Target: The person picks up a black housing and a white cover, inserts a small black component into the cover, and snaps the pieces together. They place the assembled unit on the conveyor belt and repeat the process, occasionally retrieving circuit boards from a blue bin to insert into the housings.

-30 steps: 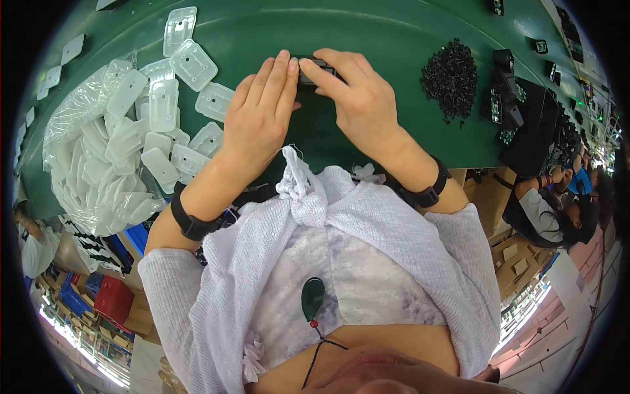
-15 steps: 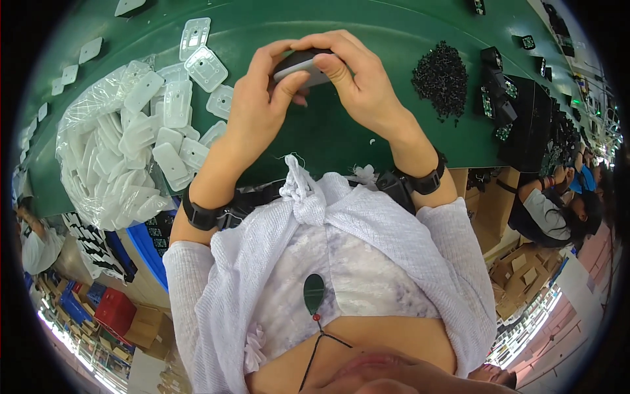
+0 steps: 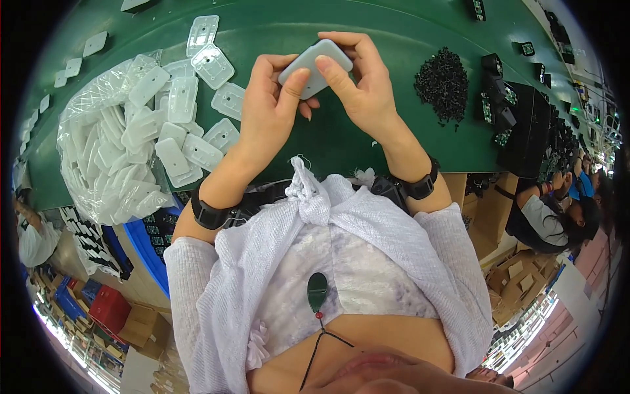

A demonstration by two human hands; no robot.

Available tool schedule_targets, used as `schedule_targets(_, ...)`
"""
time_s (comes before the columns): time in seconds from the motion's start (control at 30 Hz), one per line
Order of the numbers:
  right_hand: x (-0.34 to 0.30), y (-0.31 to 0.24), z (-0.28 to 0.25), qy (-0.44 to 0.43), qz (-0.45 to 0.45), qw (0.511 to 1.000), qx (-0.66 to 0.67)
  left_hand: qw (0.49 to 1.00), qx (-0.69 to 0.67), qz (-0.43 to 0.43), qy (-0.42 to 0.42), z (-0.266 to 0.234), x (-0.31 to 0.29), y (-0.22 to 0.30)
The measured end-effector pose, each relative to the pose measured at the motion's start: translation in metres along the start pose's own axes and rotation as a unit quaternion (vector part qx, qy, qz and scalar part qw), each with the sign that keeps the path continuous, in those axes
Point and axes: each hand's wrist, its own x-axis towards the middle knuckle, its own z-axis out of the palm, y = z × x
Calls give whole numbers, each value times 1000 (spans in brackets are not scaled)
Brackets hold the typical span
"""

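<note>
Both hands held one pale grey, rounded-rectangular plastic shell (image 3: 315, 67) above the green work surface (image 3: 367, 138). The left hand (image 3: 274, 108) gripped the shell's nearer left edge, thumb pressed flat on its upper face; the right hand (image 3: 362, 85) closed over its far right corner, fingers curled behind it. Judged from this grip, the step in hand was a pressing or seating of the shell, and the next move would call for even thumb pressure along the edges without letting the smooth piece tilt or slip.

The shell appeared matt, rigid and thin, with softly rounded corners. To the left of the left hand lay loose white plastic shells (image 3: 197, 141) of like shape, each with a small central hole, spilling from a crinkled clear plastic bag (image 3: 108, 164). To the right of the right hand sat a heap of small black parts (image 3: 444, 84), granular in look, and beyond it dark boxy housings (image 3: 502, 98). Black bands circled both wrists.
</note>
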Motion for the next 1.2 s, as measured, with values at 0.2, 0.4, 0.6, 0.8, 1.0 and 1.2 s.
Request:
schedule_targets(0.2, 5, -15, -4, -26, 32, 991, -126, 987, 104, -90, -81, -11, 5, 16)
schedule_targets(0.4, 10, -1, 21, 46, 26, 997, 50, 1000, 7, 4, 16, -13, 11, 6)
schedule_targets(0.6, 73, -4, 8, 33, -26, 997, 66, 994, 107, 12, 7, -23, 32, 14)
schedule_targets(0.8, 178, 18, -24, -22, -42, 981, -186, 740, 614, 169, 215, -91, 62, 6)
schedule_targets(1.0, 249, 61, -67, -110, 70, 953, -273, 659, 720, 109, 188, -108, 69, 12)
schedule_targets(1.2, 277, 103, -43, -161, 32, 953, -255, 672, 719, 84, 156, -138, 62, 5)
